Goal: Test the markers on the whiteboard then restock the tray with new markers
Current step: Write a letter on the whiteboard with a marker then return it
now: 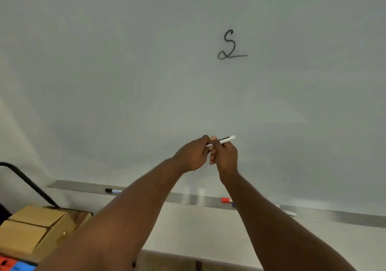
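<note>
A white marker (226,139) with a black stripe is held in front of the whiteboard (125,72), both hands meeting on it. My right hand (224,155) grips its barrel and my left hand (193,155) grips its left end, which is hidden in the fingers. A black squiggle (230,46) is drawn on the board above. Below, the metal tray (192,198) carries a black-capped marker (112,191), a red-capped marker (226,200) partly hidden by my right arm, and a white marker (289,212).
Two cardboard boxes (35,226) sit on a wooden surface at the lower left, beside a black curved bar (27,179). A red and blue pack (14,265) shows at the bottom left corner. A pale wall runs below the tray.
</note>
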`<state>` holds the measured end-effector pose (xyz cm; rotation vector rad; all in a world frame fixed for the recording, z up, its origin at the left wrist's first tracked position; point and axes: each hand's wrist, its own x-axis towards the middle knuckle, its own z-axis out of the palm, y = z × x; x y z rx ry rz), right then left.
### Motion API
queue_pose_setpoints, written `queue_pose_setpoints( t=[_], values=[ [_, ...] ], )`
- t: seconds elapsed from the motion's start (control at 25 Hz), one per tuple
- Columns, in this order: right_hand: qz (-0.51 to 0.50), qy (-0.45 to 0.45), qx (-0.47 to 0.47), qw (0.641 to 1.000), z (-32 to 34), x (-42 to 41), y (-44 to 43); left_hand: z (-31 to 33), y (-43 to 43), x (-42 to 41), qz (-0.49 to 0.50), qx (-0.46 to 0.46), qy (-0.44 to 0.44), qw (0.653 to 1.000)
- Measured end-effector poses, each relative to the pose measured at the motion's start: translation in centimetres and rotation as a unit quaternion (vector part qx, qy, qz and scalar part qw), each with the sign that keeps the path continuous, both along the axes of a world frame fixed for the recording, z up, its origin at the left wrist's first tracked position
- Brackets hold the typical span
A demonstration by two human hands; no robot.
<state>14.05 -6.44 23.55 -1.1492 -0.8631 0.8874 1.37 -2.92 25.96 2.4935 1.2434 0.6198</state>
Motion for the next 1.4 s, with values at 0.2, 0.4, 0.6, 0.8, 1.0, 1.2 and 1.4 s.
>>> queue_pose_setpoints(
  t=[0.2, 0.4, 0.6, 0.8, 1.0, 1.2, 1.4],
  values=[
    [-0.029, -0.005, 0.059, 0.998, 6.8, 0.1, -0.1, 6.6, -0.3, 0.6, -0.017, 0.113, 0.035, 0.993],
    [-0.051, 0.002, 0.1, 0.994, 13.1, 0.4, 0.6, 11.8, 0.3, 1.7, 0.005, 0.19, 0.017, 0.982],
    [-0.086, -0.012, 0.134, 0.987, 16.2, 0.8, 1.2, 14.6, 1.3, 2.3, 0.02, 0.229, 0.001, 0.973],
    [-0.16, 0.03, 0.185, 0.969, 17.9, 2.3, 1.6, 16.6, 2.6, 1.3, 0.035, 0.233, -0.054, 0.97],
    [-0.186, -0.009, 0.25, 0.95, 18.2, 4.5, 1.9, 19.0, 5.8, 0.2, 0.028, 0.298, -0.19, 0.935],
    [-0.196, -0.049, 0.282, 0.938, 20.0, 5.5, 2.4, 23.0, 9.4, 0.8, 0.007, 0.391, -0.149, 0.908],
    [-0.221, -0.099, 0.285, 0.928, 21.8, 6.4, 4.3, 24.6, 11.9, 1.9, 0.016, 0.457, -0.066, 0.887]
  ],
)
